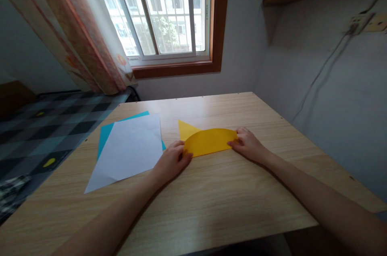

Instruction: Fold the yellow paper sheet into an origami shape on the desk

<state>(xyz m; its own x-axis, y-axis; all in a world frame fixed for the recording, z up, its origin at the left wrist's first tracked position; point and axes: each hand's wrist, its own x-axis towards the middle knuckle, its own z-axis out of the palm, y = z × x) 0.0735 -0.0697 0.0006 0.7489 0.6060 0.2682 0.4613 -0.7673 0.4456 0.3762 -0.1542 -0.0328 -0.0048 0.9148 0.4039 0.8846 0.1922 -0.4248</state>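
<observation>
A sheet of yellow paper [211, 142] is held between my two hands above the middle of the wooden table. Its near part is folded over and bows upward along the top edge. Behind it, at the left, a pointed yellow corner sticks out. My left hand [173, 158] pinches the left end, thumb in front and fingers behind. At the right end, my right hand [246, 143] grips the paper between thumb and fingers.
Left of my hands, a white sheet [130, 147] lies over a blue sheet [105, 137] on the table [217, 207]. A window [163, 14] and curtain [81, 26] are beyond. At the right, a cable [320, 68] hangs along the wall.
</observation>
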